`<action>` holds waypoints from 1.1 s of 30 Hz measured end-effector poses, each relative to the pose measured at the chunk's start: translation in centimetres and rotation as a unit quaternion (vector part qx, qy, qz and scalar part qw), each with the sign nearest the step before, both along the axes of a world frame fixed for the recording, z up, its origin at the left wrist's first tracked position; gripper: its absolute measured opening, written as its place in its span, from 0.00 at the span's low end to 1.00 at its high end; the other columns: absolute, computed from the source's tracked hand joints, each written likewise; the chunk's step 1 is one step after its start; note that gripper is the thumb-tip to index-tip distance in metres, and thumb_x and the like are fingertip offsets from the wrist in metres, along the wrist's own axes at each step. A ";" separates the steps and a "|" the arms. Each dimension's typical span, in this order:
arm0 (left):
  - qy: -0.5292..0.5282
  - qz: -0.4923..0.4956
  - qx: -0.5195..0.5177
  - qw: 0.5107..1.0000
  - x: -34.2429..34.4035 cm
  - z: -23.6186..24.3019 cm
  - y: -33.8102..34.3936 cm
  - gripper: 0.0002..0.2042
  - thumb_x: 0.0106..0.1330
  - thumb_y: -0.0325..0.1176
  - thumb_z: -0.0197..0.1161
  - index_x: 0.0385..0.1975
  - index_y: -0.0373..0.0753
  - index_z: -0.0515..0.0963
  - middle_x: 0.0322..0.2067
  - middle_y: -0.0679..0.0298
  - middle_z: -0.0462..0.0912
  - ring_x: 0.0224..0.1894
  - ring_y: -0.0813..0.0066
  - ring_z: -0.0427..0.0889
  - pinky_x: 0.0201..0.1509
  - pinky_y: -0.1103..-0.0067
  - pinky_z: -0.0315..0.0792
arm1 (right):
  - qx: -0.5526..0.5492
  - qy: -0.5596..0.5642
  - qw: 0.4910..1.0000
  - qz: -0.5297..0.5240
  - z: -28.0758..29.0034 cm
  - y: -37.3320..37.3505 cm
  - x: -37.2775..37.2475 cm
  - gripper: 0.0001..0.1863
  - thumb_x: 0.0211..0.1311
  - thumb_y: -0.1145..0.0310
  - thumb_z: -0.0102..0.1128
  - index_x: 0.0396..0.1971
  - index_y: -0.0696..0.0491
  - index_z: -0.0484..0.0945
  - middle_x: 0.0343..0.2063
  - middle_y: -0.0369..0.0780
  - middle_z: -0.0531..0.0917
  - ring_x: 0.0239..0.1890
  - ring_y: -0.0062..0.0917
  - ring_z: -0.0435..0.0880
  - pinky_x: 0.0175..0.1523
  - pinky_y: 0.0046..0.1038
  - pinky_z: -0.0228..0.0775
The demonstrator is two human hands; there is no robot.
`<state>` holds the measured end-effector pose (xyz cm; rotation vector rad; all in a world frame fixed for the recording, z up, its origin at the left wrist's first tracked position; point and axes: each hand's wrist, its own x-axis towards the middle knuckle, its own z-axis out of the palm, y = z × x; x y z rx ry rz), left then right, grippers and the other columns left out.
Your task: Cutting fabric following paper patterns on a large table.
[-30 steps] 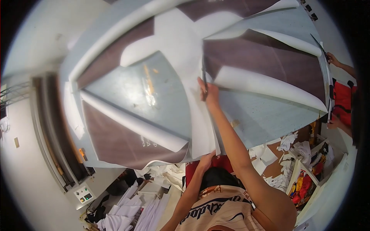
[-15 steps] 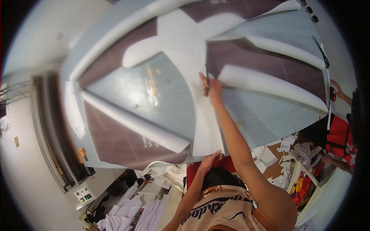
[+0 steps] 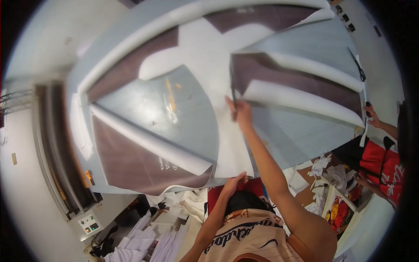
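A pair of dark scissors [image 3: 233, 83] is in my right hand [image 3: 240, 111], pointing away from me over the table. Its blades lie along the left edge of a brown printed fabric piece [image 3: 297, 72], where that piece borders a large white sheet [image 3: 205, 48]. My left hand [image 3: 235, 181] pinches the near end of the white sheet at the table's front edge. On the left lies another brown piece [image 3: 131, 153], its white underside rolled over along its upper edge. White curled edges also show on the pieces to the right.
The blue-grey table [image 3: 297, 126] shows between the pieces. At the right edge a co-worker's hand [image 3: 373, 118] holds something dark, near another pair of scissors [image 3: 358, 65]. An orange cutter [image 3: 89, 177] lies at left, beside a long roller machine [image 3: 65, 148]. White scraps [image 3: 135, 236] are heaped below.
My right hand has come slightly nearer to me with the scissors. The brown piece on the right has shifted a little toward me and left. The co-worker has moved closer to the table.
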<state>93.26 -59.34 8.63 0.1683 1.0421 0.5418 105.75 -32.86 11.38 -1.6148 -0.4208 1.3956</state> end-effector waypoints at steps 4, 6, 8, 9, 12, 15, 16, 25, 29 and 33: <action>0.002 -0.013 -0.023 1.000 -0.8 0.9 -0.1 0.09 0.69 0.35 0.65 0.36 0.35 0.79 0.29 0.63 0.82 0.33 0.73 0.81 0.40 0.77 0.75 | -0.047 0.022 0.997 0.054 5.0 -7.9 0.5 0.22 0.60 0.54 0.71 0.14 0.47 0.71 0.11 0.28 0.70 0.11 0.13 0.68 0.15 0.21 0.54; 0.031 -0.076 -0.034 0.996 -1.8 1.7 -0.6 0.11 0.68 0.38 0.66 0.39 0.37 0.78 0.31 0.64 0.83 0.35 0.73 0.82 0.42 0.77 0.76 | -0.037 0.027 0.995 0.092 8.0 -12.3 1.3 0.27 0.59 0.55 0.73 0.10 0.49 0.67 0.08 0.31 0.70 0.08 0.15 0.69 0.15 0.21 0.57; 0.019 -0.079 -0.021 0.996 -2.3 3.6 -0.4 0.12 0.67 0.39 0.67 0.41 0.38 0.78 0.31 0.64 0.83 0.35 0.73 0.83 0.42 0.77 0.76 | -0.023 -0.001 0.989 0.145 11.7 -16.1 3.3 0.24 0.60 0.60 0.73 0.11 0.52 0.71 0.09 0.32 0.73 0.09 0.15 0.68 0.15 0.21 0.55; 0.025 -0.083 -0.018 0.996 -3.1 4.4 -0.4 0.13 0.67 0.40 0.67 0.43 0.39 0.78 0.32 0.64 0.84 0.36 0.73 0.83 0.42 0.77 0.76 | -0.028 -0.024 0.985 0.167 14.0 -16.7 4.5 0.21 0.60 0.63 0.72 0.13 0.54 0.73 0.10 0.33 0.74 0.09 0.14 0.68 0.15 0.21 0.54; 0.034 -0.088 0.023 0.995 -3.6 7.9 -0.1 0.14 0.67 0.39 0.68 0.45 0.38 0.78 0.34 0.64 0.84 0.37 0.73 0.84 0.43 0.78 0.76 | 0.011 -0.084 0.969 0.232 17.5 -16.5 11.0 0.12 0.63 0.68 0.67 0.21 0.57 0.80 0.13 0.32 0.76 0.11 0.13 0.69 0.16 0.20 0.53; 0.035 -0.049 0.033 0.998 -3.3 11.8 0.1 0.12 0.67 0.36 0.67 0.45 0.37 0.78 0.35 0.63 0.84 0.37 0.72 0.84 0.44 0.76 0.77 | -0.014 -0.173 0.937 0.303 21.2 -10.7 19.2 0.13 0.69 0.65 0.57 0.27 0.56 0.81 0.14 0.31 0.75 0.13 0.14 0.69 0.18 0.20 0.57; 0.038 -0.013 0.037 0.999 -3.0 13.1 -0.1 0.11 0.67 0.33 0.67 0.45 0.36 0.78 0.35 0.63 0.84 0.37 0.71 0.84 0.44 0.75 0.78 | -0.037 -0.163 0.930 0.328 22.3 -7.7 21.8 0.15 0.71 0.63 0.54 0.27 0.57 0.80 0.15 0.31 0.74 0.14 0.15 0.70 0.19 0.20 0.59; 0.218 0.112 0.007 0.970 -0.5 19.2 1.9 0.09 0.66 0.32 0.68 0.40 0.34 0.80 0.31 0.66 0.84 0.33 0.79 0.81 0.39 0.81 0.74 | -0.097 -0.180 0.788 0.581 14.2 18.6 27.0 0.24 0.69 0.47 0.55 0.20 0.50 0.70 0.15 0.33 0.71 0.15 0.18 0.70 0.22 0.23 0.61; 0.224 0.058 0.001 0.973 1.3 15.8 1.9 0.08 0.65 0.34 0.68 0.33 0.36 0.80 0.24 0.69 0.81 0.24 0.83 0.74 0.28 0.83 0.66 | -0.098 -0.158 0.774 0.605 9.0 22.4 28.0 0.26 0.65 0.42 0.59 0.21 0.51 0.74 0.15 0.32 0.72 0.15 0.16 0.70 0.21 0.22 0.62; 0.258 0.007 -0.096 0.961 1.5 12.3 1.8 0.13 0.63 0.41 0.71 0.26 0.37 0.81 0.18 0.71 0.77 0.18 0.84 0.70 0.23 0.83 0.63 | -0.083 -0.133 0.766 0.623 4.3 24.9 27.2 0.25 0.65 0.43 0.59 0.22 0.51 0.75 0.15 0.31 0.72 0.15 0.17 0.70 0.21 0.23 0.62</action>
